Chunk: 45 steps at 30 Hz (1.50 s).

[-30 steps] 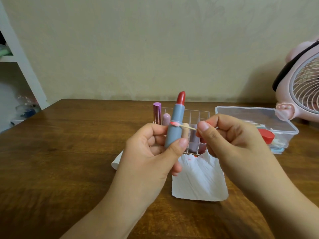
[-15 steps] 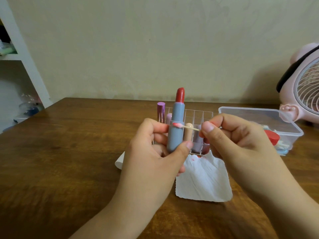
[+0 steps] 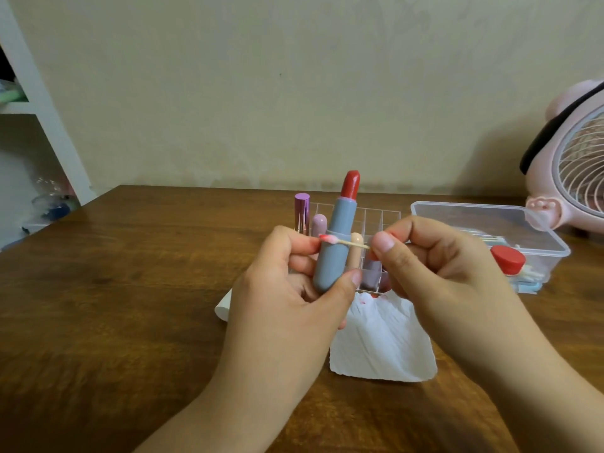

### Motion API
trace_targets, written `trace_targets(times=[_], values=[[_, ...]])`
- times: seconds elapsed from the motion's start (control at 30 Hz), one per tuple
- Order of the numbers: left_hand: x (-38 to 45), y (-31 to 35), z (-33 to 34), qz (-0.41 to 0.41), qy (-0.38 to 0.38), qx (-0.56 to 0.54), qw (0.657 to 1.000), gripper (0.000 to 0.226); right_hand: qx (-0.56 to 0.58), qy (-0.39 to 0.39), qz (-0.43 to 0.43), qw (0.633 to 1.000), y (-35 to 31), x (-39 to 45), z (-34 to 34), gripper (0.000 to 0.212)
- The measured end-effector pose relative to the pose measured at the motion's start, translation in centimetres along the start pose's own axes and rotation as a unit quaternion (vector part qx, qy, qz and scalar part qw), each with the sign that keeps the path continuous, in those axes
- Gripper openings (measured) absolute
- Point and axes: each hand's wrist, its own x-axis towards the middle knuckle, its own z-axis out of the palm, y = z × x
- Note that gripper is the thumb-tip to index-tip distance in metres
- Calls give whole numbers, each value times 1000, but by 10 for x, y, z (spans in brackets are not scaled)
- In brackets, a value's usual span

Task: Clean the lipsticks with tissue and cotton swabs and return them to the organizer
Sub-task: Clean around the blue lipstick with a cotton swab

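Observation:
My left hand (image 3: 287, 308) grips a grey-blue lipstick (image 3: 336, 243) upright, its red bullet extended at the top. My right hand (image 3: 438, 276) pinches a cotton swab (image 3: 343, 241) by its wooden stick; the swab's pink-stained tip lies across the lipstick's body at its seam. Behind my hands stands a clear organizer (image 3: 372, 220) holding a purple lipstick (image 3: 301, 210), a pale pink one (image 3: 318, 225) and a beige one (image 3: 356, 253). A white tissue (image 3: 382, 341) with red smears lies on the table below my hands.
A clear plastic box (image 3: 490, 220) with cotton swabs and a red cap (image 3: 508, 259) sits at the right. A pink fan (image 3: 575, 165) stands at the far right. White shelving (image 3: 42, 125) is at the left. The wooden table (image 3: 114, 289) spreads around.
The swab tip has slid leftward across the lipstick body, now reaching past its left side. Both hands stay in nearly the same place.

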Motion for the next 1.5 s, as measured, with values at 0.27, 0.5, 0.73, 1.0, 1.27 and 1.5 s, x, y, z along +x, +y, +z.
trace_targets(times=[0.27, 0.5, 0.73, 1.0, 1.27, 1.5], values=[[5, 3, -4, -95, -96, -187, 973, 39, 97, -31, 73, 992, 14, 4, -18, 25], [6, -2, -8, -172, -282, -369, 869, 26, 175, -60, 81, 979, 13, 5, -22, 27], [11, -7, -10, -209, -259, -398, 855, 26, 173, -71, 95, 978, 24, 8, -23, 26], [28, -11, -21, -129, -34, -152, 979, 21, 26, -145, 184, 972, 21, 7, -30, 31], [24, -23, -17, -76, -40, 166, 982, 16, -56, -83, 240, 966, 27, 9, -20, 17], [22, -44, -3, -32, -67, 445, 893, 34, -61, -78, 241, 966, 29, 9, -14, 18]])
